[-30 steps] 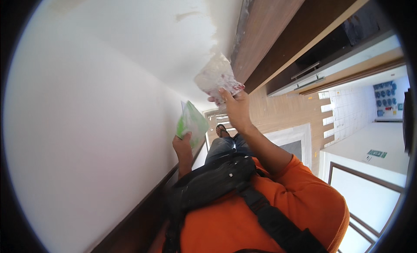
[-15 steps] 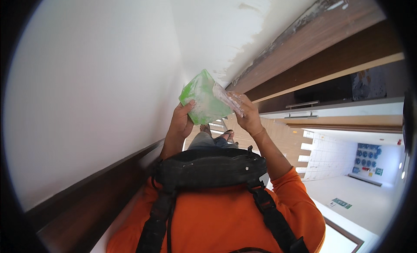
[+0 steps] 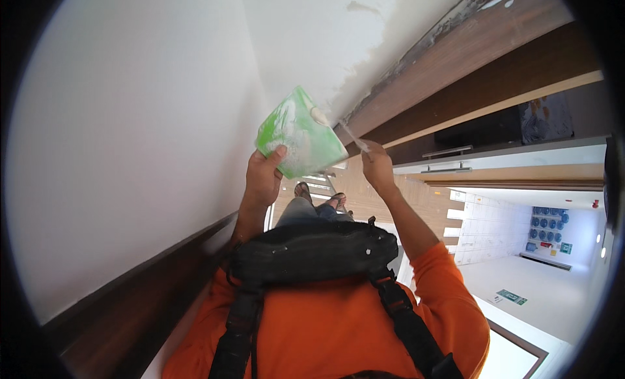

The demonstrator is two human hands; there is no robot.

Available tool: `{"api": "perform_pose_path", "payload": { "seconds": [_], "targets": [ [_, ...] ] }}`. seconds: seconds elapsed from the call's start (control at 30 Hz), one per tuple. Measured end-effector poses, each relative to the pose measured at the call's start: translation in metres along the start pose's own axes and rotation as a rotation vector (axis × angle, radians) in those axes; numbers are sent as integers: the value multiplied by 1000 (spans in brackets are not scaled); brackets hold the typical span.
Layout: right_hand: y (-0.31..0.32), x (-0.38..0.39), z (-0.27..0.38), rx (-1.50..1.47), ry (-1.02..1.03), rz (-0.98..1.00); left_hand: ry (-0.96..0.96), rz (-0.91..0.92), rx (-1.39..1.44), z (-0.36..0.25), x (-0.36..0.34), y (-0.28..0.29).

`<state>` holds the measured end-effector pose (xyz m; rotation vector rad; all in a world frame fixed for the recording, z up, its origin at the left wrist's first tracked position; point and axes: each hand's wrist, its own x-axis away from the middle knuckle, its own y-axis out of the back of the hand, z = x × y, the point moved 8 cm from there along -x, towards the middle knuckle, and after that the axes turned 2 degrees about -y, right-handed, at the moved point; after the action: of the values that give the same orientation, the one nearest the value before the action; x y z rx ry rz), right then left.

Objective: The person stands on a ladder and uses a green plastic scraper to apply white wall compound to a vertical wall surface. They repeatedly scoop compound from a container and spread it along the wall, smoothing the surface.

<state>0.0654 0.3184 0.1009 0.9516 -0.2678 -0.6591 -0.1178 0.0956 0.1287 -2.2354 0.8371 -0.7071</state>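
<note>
My left hand (image 3: 263, 176) grips the lower left edge of a green square plastic board (image 3: 306, 144), thumb on top. White putty is smeared across its face, and a thicker lump of putty (image 3: 319, 116) sits near its upper right edge. Just right of the board, my right hand (image 3: 377, 167) is closed on a thin, putty-coated spreader (image 3: 353, 135). It shows nearly edge-on, its blade pointing up and left toward the wall, apart from the lump. My fingers hide the spreader's held end.
Ahead, the white wall (image 3: 286, 34) carries greyish putty patches beside a brown wooden frame (image 3: 456, 73) with a rough, smeared edge. A dark wood rail (image 3: 150, 268) runs along the left wall. A cabinet with metal handles (image 3: 447, 159) stands right. My sandalled feet (image 3: 303, 190) show below.
My right hand has drawn the spreader off the board to the right and turned it edge-on. A lump of putty now shows on the board, which has shifted slightly up and left.
</note>
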Motion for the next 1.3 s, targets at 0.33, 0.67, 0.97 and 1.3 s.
{"api": "perform_pose_path", "payload": {
  "seconds": [0.33, 0.67, 0.97, 1.3],
  "targets": [
    [-63, 19, 63, -1976, -792, 136, -458, 130, -1011, -8, 5, -11],
    [-37, -42, 93, -2124, -592, -448, -140, 140, -1345, 41, 5, 21],
    [-12, -83, 106, -2118, -698, -581, -169, 60, -1315, 49, 11, 46],
    [61, -106, 179, -1515, -545, -374, -175, 46, -1294, 49, 4, 49]
  ]
}}
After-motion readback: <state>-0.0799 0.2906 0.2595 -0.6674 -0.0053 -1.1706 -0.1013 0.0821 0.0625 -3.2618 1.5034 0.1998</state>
